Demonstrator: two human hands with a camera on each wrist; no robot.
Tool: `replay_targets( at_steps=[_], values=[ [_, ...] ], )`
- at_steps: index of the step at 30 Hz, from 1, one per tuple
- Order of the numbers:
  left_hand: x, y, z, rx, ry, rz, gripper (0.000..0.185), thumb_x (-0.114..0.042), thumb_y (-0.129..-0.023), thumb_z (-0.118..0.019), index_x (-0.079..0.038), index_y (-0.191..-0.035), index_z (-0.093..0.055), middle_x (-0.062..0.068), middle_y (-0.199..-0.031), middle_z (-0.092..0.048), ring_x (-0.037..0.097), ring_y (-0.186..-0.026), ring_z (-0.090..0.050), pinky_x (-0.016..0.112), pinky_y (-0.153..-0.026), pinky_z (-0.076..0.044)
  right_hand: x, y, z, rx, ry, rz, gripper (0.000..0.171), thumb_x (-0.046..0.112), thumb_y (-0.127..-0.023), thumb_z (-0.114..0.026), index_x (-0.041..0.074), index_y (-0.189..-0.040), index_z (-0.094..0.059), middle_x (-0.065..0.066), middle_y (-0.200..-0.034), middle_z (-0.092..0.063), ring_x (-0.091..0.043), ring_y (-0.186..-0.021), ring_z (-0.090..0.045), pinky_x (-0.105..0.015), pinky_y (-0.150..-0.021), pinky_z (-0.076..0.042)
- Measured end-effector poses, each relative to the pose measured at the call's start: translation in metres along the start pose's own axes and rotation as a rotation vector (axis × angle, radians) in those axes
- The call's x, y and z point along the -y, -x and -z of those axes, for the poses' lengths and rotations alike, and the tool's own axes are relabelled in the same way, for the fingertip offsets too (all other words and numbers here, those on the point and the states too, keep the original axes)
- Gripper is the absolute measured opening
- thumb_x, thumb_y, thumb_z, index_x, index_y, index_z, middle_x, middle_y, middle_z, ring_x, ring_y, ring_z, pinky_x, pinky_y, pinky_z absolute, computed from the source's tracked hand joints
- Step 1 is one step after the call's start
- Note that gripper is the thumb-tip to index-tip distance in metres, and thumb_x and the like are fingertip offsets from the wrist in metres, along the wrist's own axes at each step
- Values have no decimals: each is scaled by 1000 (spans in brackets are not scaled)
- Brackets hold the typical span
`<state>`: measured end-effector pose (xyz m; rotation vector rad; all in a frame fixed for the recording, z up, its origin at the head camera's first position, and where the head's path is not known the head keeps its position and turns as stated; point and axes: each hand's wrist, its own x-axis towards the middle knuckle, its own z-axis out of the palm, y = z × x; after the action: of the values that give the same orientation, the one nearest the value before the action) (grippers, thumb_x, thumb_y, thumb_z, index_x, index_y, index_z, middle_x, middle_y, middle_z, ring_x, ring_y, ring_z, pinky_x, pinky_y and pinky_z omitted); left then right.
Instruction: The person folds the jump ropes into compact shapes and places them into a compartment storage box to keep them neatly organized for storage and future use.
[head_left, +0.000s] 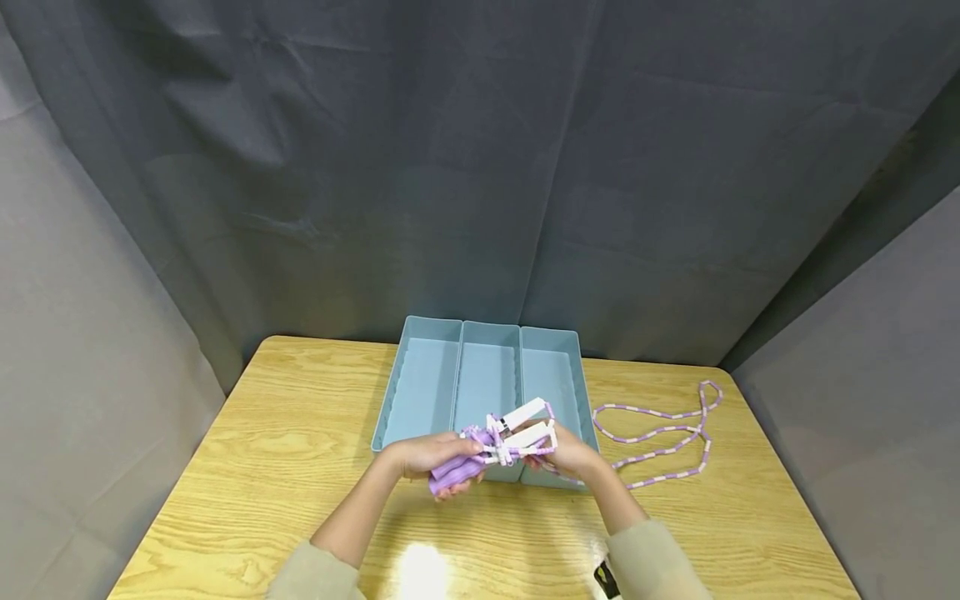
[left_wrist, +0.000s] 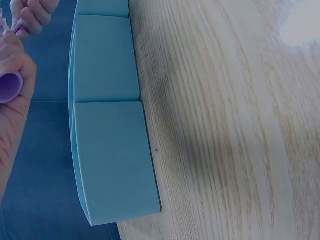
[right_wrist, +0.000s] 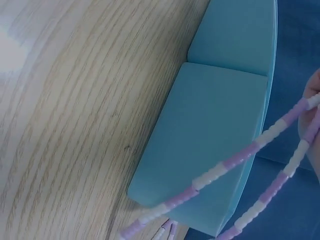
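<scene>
My left hand [head_left: 431, 454] grips the purple and white handles [head_left: 452, 472] of a beaded jump rope [head_left: 648, 457]. In the left wrist view its fingers wrap around them, and the round hollow end of a purple handle [left_wrist: 11, 88] sticks out. Some beaded cord is looped around the handles. My right hand [head_left: 572, 457] pinches the cord close to the white handle ends. From there, two strands of purple and white cord [right_wrist: 241, 156] hang down in the right wrist view. The remaining cord lies in loose loops on the table's right side. Handles partly hide the right fingertips.
Behind and beneath the hands stands a light blue tray [head_left: 423, 379] with three long compartments side by side. It rests on a wood-grain table [head_left: 300, 467]. Dark grey cloth [head_left: 465, 167] hangs behind, with lighter panels at both sides. A small black object [head_left: 606, 578] lies beside the right sleeve.
</scene>
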<state>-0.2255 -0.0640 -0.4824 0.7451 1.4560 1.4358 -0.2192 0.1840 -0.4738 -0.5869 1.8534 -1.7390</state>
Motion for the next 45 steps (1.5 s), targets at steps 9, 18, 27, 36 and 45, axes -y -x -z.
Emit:
replay_targets(
  at_steps=[9,18,27,36,45],
  values=[
    [2,0,3,-42,22,-32,53,-43,-94,-36,8,-91,-50,2,-61,-53,7,-44,-48,20,-39,-42,-1,6,7,64,37,-6,24,5,-95,-37,-12,-83,-51,0,-63,-52,-3,-50,-46,-13,-47,-39],
    [0,-2,1,-68,63,-27,56,-40,-95,-35,15,-95,-46,2,-62,-53,7,-44,-47,19,-40,-43,-6,11,24,147,162,-52,34,15,-98,-35,-13,-88,-51,1,-60,-46,-6,-47,-38,-20,-41,-29],
    [0,-4,-4,-76,29,-10,57,-42,-94,-35,13,-94,-49,3,-61,-52,8,-44,-47,20,-39,-42,0,20,31,166,248,-106,30,11,-98,-35,-9,-82,-50,5,-52,-31,-3,-42,-23,-18,-37,-17],
    [1,-8,-6,-95,32,-38,63,-41,-95,-34,21,-100,-44,3,-62,-53,8,-44,-48,20,-40,-44,9,27,27,147,309,-105,34,18,-100,-34,-5,-84,-53,4,-54,-36,-4,-43,-28,-17,-38,-23],
    [0,-7,-4,-167,78,-85,58,-41,-95,-33,16,-95,-44,2,-59,-51,8,-43,-47,20,-40,-43,16,33,21,156,304,-110,38,23,-100,-33,-4,-86,-56,0,-58,-47,-7,-45,-41,-18,-41,-37]
  ],
)
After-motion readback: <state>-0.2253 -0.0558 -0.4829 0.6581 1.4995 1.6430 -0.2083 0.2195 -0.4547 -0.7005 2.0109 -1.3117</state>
